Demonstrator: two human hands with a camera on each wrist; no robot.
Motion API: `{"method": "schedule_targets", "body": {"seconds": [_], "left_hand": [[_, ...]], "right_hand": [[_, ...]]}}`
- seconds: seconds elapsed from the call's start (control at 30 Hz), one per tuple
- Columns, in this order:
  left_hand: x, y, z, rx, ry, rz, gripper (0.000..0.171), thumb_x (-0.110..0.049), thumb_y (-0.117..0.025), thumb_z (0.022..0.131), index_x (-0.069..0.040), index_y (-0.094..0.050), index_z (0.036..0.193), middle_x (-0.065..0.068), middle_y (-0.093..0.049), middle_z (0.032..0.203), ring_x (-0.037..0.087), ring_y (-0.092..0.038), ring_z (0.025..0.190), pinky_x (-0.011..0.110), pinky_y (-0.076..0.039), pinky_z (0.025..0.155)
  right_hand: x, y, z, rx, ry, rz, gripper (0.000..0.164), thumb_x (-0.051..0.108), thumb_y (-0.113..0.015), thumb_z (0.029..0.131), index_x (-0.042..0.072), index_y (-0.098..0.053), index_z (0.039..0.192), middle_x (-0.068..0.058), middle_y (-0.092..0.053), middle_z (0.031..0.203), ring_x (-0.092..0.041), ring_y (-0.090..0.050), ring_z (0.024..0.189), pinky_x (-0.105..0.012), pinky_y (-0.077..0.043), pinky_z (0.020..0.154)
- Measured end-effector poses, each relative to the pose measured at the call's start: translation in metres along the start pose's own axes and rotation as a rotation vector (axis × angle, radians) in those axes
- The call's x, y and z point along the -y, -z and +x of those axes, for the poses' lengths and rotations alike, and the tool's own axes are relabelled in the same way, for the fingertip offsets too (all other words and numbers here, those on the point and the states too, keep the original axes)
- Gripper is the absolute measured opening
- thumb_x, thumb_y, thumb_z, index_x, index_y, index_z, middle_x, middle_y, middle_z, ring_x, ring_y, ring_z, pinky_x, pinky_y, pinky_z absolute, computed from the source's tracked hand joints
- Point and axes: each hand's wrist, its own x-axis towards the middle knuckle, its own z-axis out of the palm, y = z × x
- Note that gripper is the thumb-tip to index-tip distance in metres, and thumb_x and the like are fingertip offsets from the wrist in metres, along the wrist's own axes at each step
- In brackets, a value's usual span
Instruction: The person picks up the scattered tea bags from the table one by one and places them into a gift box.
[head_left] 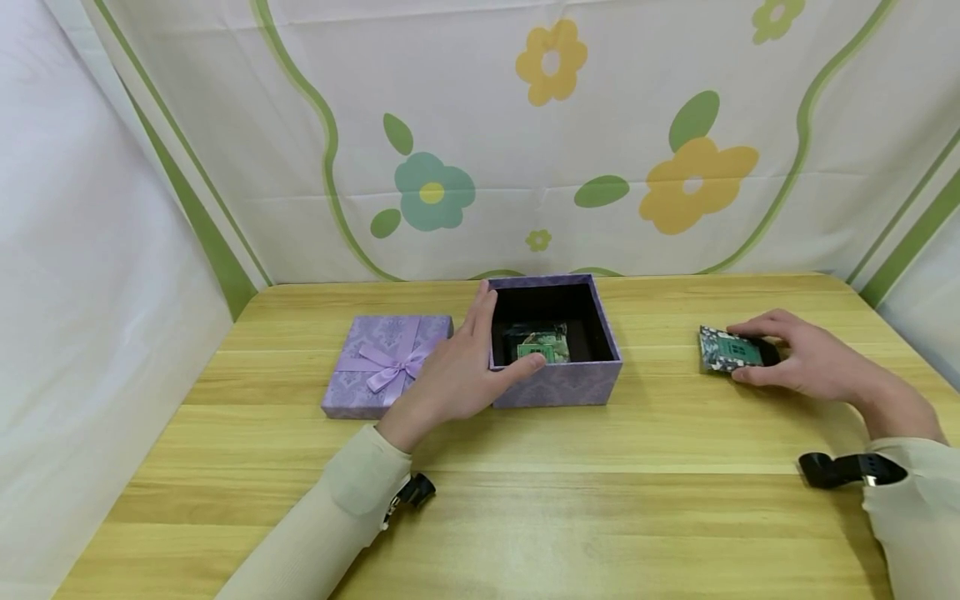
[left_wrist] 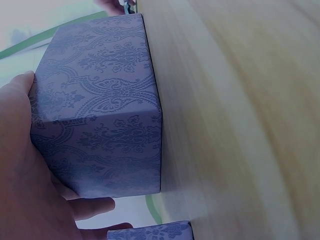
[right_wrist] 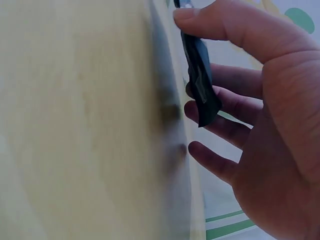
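My left hand (head_left: 461, 367) rests against the left front corner of an open purple patterned box (head_left: 555, 385). Its thumb reaches over the front rim, and the other fingers lie straight along the left side. Inside the box lies a small green and dark packet (head_left: 546, 343), partly hidden by the front wall and thumb. To the right, my right hand (head_left: 813, 354) pinches a flat packet (head_left: 731, 350) with a green label and a floral border between thumb and fingers. In the right wrist view, the dark packet (right_wrist: 200, 75) is seen edge-on, off the table.
The purple box lid (head_left: 375, 354), with a lilac ribbon bow, lies left of the box, partly behind my left wrist. Under everything is a wooden table (head_left: 562, 517). A white cloth with printed flowers (head_left: 551, 62) hangs behind the table's far edge.
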Motion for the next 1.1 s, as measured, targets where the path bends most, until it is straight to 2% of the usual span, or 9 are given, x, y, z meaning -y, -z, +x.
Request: {"method": "schedule_targets", "body": {"seconds": [0.13, 0.17, 0.23, 0.3, 0.43, 0.57, 0.77, 0.93, 1.1], "left_hand": [[0.000, 0.000, 0.000, 0.000, 0.002, 0.005, 0.114, -0.091, -0.044, 0.091, -0.031, 0.011, 0.171, -0.023, 0.024, 0.173, 0.035, -0.068, 0.128, 0.043, -0.055, 0.071], [0.000, 0.000, 0.000, 0.000, 0.004, 0.007, 0.114, -0.091, -0.043, 0.091, -0.031, 0.012, 0.171, -0.024, 0.025, 0.172, 0.036, -0.068, 0.129, 0.048, -0.057, 0.077], [0.000, 0.000, 0.000, -0.003, 0.003, 0.009, 0.114, -0.092, -0.043, 0.091, -0.031, 0.012, 0.171, -0.021, 0.023, 0.174, 0.036, -0.068, 0.129, 0.055, -0.057, 0.088], [0.000, 0.000, 0.000, -0.002, 0.004, 0.009, 0.115, -0.092, -0.043, 0.090, -0.031, 0.012, 0.171, -0.019, 0.021, 0.175, 0.036, -0.068, 0.128, 0.060, -0.055, 0.095], [-0.001, 0.000, -0.001, -0.003, -0.001, 0.004, 0.115, -0.092, -0.043, 0.090, -0.030, 0.011, 0.171, -0.017, 0.019, 0.177, 0.037, -0.067, 0.131, 0.063, -0.054, 0.098], [-0.001, 0.000, -0.001, -0.004, 0.000, 0.007, 0.115, -0.092, -0.043, 0.090, -0.030, 0.011, 0.171, -0.021, 0.022, 0.174, 0.037, -0.065, 0.134, 0.065, -0.052, 0.102], [0.000, 0.000, 0.000, -0.006, 0.000, 0.011, 0.114, -0.092, -0.042, 0.090, -0.031, 0.011, 0.171, -0.024, 0.025, 0.172, 0.035, -0.067, 0.131, 0.054, -0.057, 0.084], [0.000, 0.000, 0.000, -0.003, -0.002, 0.015, 0.114, -0.092, -0.043, 0.091, -0.030, 0.011, 0.171, -0.018, 0.021, 0.176, 0.033, -0.071, 0.122, 0.047, -0.056, 0.075], [0.000, 0.000, 0.000, -0.002, -0.002, 0.011, 0.114, -0.091, -0.043, 0.091, -0.030, 0.011, 0.171, -0.017, 0.020, 0.177, 0.034, -0.072, 0.121, 0.053, -0.057, 0.083]], "right_hand": [[0.005, 0.003, 0.000, -0.036, -0.002, 0.023, 0.072, 0.031, -0.088, 0.089, 0.004, -0.059, 0.149, -0.025, -0.050, 0.144, -0.055, -0.054, 0.124, -0.058, -0.044, 0.096], [0.005, 0.003, 0.000, -0.042, 0.002, 0.028, 0.072, 0.031, -0.088, 0.089, 0.004, -0.059, 0.150, -0.025, -0.049, 0.144, -0.057, -0.054, 0.124, -0.057, -0.044, 0.096], [0.007, 0.005, 0.001, -0.055, 0.001, 0.035, 0.073, 0.031, -0.088, 0.089, 0.004, -0.058, 0.150, -0.024, -0.049, 0.144, -0.058, -0.053, 0.125, -0.054, -0.043, 0.096], [0.009, 0.005, 0.001, -0.067, 0.005, 0.042, 0.073, 0.031, -0.088, 0.088, 0.005, -0.058, 0.150, -0.024, -0.050, 0.144, -0.059, -0.052, 0.126, -0.043, -0.042, 0.096], [0.014, 0.007, 0.001, -0.096, 0.011, 0.047, 0.073, 0.031, -0.089, 0.087, 0.007, -0.059, 0.149, -0.023, -0.049, 0.146, -0.051, -0.053, 0.126, -0.025, -0.033, 0.090], [0.021, 0.009, 0.001, -0.124, 0.020, 0.037, 0.072, 0.032, -0.088, 0.088, 0.008, -0.060, 0.150, -0.023, -0.049, 0.148, -0.040, -0.051, 0.120, -0.022, -0.031, 0.086], [0.031, 0.010, 0.001, -0.152, 0.021, 0.029, 0.071, 0.031, -0.088, 0.089, 0.009, -0.061, 0.150, -0.020, -0.049, 0.148, -0.035, -0.049, 0.117, -0.018, -0.029, 0.082], [0.038, 0.009, 0.003, -0.164, 0.030, 0.018, 0.069, 0.029, -0.087, 0.088, 0.007, -0.061, 0.149, -0.021, -0.051, 0.147, -0.039, -0.050, 0.118, -0.019, -0.030, 0.083], [0.046, 0.010, 0.004, -0.193, 0.043, 0.011, 0.068, 0.027, -0.088, 0.088, 0.009, -0.062, 0.149, -0.019, -0.053, 0.145, -0.036, -0.050, 0.116, -0.019, -0.029, 0.083]]}}
